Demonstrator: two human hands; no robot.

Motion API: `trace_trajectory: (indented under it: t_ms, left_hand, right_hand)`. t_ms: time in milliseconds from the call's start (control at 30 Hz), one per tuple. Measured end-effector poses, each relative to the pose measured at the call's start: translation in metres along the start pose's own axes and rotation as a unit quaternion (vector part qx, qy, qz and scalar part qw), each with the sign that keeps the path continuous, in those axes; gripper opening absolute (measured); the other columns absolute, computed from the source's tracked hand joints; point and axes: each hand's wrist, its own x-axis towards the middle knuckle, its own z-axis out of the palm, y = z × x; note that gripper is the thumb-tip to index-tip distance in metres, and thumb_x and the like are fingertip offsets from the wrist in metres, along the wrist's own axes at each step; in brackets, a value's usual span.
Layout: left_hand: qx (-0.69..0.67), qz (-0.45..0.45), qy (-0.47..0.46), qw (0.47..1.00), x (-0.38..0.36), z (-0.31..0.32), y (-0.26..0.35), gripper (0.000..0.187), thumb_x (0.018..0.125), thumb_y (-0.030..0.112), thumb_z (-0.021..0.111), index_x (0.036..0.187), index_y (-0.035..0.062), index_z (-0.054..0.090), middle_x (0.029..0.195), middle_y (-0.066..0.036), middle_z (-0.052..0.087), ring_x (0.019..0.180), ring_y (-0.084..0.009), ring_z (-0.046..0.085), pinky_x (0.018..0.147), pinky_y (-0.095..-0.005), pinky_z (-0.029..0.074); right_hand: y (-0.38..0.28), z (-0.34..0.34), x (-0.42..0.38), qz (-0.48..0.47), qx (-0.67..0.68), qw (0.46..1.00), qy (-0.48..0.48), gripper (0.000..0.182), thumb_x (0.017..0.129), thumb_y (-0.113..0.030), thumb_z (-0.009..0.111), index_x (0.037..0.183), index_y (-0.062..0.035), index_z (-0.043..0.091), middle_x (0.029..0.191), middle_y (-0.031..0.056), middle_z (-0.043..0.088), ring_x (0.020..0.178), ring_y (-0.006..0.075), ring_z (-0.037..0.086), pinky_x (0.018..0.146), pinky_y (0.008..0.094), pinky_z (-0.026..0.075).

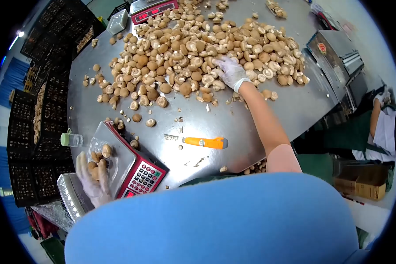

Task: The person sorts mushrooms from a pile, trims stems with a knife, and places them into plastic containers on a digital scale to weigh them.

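Observation:
My left hand (pixel 93 182), in a thin clear glove, is at the near side of a clear plastic tray (pixel 113 169) on the red-edged scale (pixel 130 165). Its thumb and fingers are apart, on either side of brown mushrooms (pixel 92 166) at the tray; whether it presses on them I cannot make out. My right hand (pixel 231 71), gloved too, reaches into the near right part of a large mushroom pile (pixel 176 46). Its fingers are stretched out over the mushrooms, with the tips partly hidden among them. An orange-handled knife (pixel 202 142) lies on the metal table between my hands.
Left of the scale are a green-lidded bottle (pixel 72 140) and stacked clear trays (pixel 68 193). Another scale (pixel 152 12) stands at the far edge. Black crates (pixel 39 132) line the left side. A metal machine (pixel 334 57) and another person's arm (pixel 375 116) are at right.

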Motion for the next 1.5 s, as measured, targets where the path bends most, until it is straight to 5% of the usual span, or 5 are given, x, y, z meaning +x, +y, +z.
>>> trace_trajectory:
  t_ms: [300, 600, 933, 1167, 1500]
  left_hand:
    - [-0.081, 0.181, -0.164, 0.966, 0.132, 0.083, 0.122, 0.055, 0.088, 0.008, 0.068, 0.14, 0.0055, 0.052, 0.138, -0.021, 0.051, 0.126, -0.0378, 0.053, 0.105, -0.0418, 0.045]
    - [-0.016, 0.376, -0.18, 0.909, 0.266, 0.296, 0.189, 0.055, 0.085, 0.009, 0.06, 0.14, 0.0113, 0.051, 0.133, -0.016, 0.054, 0.124, -0.0344, 0.053, 0.1, -0.0423, 0.048]
    - [0.151, 0.271, -0.211, 0.927, 0.248, 0.351, 0.22, 0.04, 0.088, 0.01, 0.061, 0.126, 0.0196, 0.059, 0.125, -0.01, 0.055, 0.12, -0.0338, 0.054, 0.085, -0.0543, 0.048]
    - [0.134, 0.302, -0.199, 0.923, 0.248, 0.343, 0.219, 0.022, 0.091, 0.009, 0.057, 0.112, 0.0137, 0.063, 0.107, -0.013, 0.061, 0.102, -0.0362, 0.064, 0.076, -0.0485, 0.053]
    - [0.046, 0.216, -0.27, 0.937, 0.243, 0.318, 0.201, 0.039, 0.084, 0.015, 0.07, 0.12, 0.0118, 0.057, 0.108, -0.015, 0.067, 0.1, -0.0357, 0.067, 0.083, -0.0464, 0.054]
  right_hand:
    - [-0.035, -0.029, 0.058, 0.049, -0.076, 0.988, -0.128, 0.084, 0.077, -0.038, 0.078, 0.152, -0.0291, 0.041, 0.154, 0.0158, 0.038, 0.141, 0.0347, 0.039, 0.113, 0.0425, 0.041]
    - [-0.006, -0.006, 0.044, 0.022, 0.071, 0.996, -0.044, 0.051, 0.074, -0.012, 0.077, 0.123, -0.0162, 0.064, 0.125, 0.0162, 0.053, 0.11, 0.0346, 0.06, 0.095, 0.0406, 0.052]
    - [0.051, -0.093, 0.007, 0.111, 0.06, 0.978, 0.166, 0.04, 0.075, -0.024, 0.075, 0.113, -0.0169, 0.068, 0.123, 0.0136, 0.055, 0.101, 0.0321, 0.064, 0.09, 0.0408, 0.055]
    - [0.05, -0.117, 0.046, 0.173, -0.171, 0.959, -0.143, 0.079, 0.079, -0.02, 0.076, 0.149, -0.0349, 0.042, 0.154, 0.0156, 0.038, 0.135, 0.0405, 0.046, 0.103, 0.0488, 0.05]
    - [0.041, -0.084, 0.045, 0.215, -0.146, 0.96, -0.104, 0.057, 0.084, -0.022, 0.073, 0.138, -0.0257, 0.055, 0.137, 0.0158, 0.051, 0.123, 0.0395, 0.054, 0.097, 0.0454, 0.055]
